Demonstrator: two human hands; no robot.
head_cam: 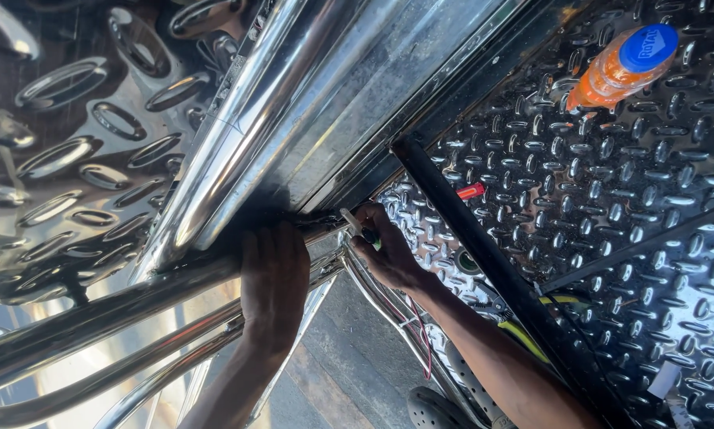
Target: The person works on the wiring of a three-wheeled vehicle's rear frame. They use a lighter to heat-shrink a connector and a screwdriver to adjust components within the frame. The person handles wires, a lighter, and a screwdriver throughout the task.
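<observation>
- Left hand [274,274]: at six o'clock of the view, fingers wrapped up over a polished chrome tube [103,314]; closed around the rail, apparently bracing.
- Right hand [389,250]: just right of centre, pinched shut on a small white-tipped tool with a green handle [360,229], tip pointing to eleven o'clock into the dark seam [293,208] where the tubes meet a flat steel panel [373,87].
- Step in hand, by judgement: working the tool tip at that joint while the other hand steadies.
- Next move, by judgement: calls for a fine, steady tip placement in the seam; contact itself cannot be told.
- Nearby: embossed chequer-plate steel floor [611,206]; orange drink bottle with blue cap [623,67] at one o'clock; small red object [470,191]; red and white wires [416,322] below the wrist; black bar [484,254] running to five o'clock.
</observation>
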